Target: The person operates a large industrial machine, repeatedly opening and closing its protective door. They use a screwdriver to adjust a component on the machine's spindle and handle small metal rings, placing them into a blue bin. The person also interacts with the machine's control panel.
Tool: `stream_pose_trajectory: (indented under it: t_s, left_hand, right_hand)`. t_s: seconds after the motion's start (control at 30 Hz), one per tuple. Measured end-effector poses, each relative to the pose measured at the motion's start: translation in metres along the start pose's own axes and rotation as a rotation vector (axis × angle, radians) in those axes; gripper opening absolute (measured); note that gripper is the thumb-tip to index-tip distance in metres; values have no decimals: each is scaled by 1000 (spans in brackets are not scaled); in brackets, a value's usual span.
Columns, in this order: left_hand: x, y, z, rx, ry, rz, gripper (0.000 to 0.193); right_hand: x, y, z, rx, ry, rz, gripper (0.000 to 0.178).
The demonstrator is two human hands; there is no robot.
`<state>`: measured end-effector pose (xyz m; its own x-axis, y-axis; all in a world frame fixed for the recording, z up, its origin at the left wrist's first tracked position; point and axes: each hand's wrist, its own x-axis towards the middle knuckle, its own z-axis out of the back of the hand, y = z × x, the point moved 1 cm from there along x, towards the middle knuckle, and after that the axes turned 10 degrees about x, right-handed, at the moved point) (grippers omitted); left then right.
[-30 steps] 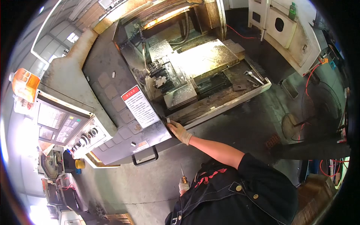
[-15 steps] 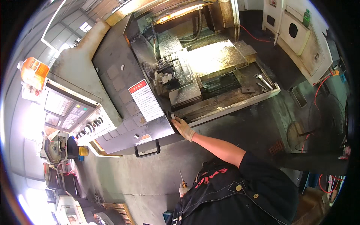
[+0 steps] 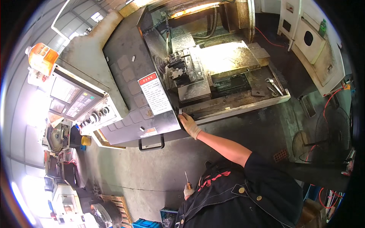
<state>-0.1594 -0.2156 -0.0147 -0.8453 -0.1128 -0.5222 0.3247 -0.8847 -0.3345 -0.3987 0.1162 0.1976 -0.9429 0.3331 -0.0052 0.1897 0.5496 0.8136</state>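
My right hand (image 3: pixel 189 126), in a pale work glove, is at the lower right corner of the machine's dark sliding door (image 3: pixel 121 98). Its fingers close on the door's edge, beside a small light-coloured piece (image 3: pixel 180 111). Low by my body, my left hand (image 3: pixel 188 192), also gloved, holds a screwdriver (image 3: pixel 188 182) with an orange handle, its thin shaft pointing up. Part of that hand is hidden by my dark clothing. Right of the door, the machine's lit interior shows a chuck and tool fixture (image 3: pixel 178 70), wet-looking and dirty.
A caliper (image 3: pixel 274 86) lies on the machine's right ledge near a small metal tool. A control panel (image 3: pixel 78 102) stands left of the door, with an orange-labelled jug (image 3: pixel 42 59) above it. A black door handle (image 3: pixel 151 143) juts out below. Blue crates (image 3: pixel 147 223) and a wooden pallet (image 3: pixel 119 207) are on the floor.
The view has shifted, so the machine sits slightly farther right and higher. My right hand stays at the door's edge, and my left still holds the screwdriver.
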Motion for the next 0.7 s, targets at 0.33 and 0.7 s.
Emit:
stream_pose_trajectory:
  t_s: [0.33, 0.7]
  left_hand:
    - [-5, 5, -5, -80, -38, -13, 34]
    - [6, 4, -12, -128, -26, -14, 28]
  right_hand:
    - [2, 1, 4, -18, -27, -39, 43]
    - [-6, 11, 0, 20, 11, -72, 43]
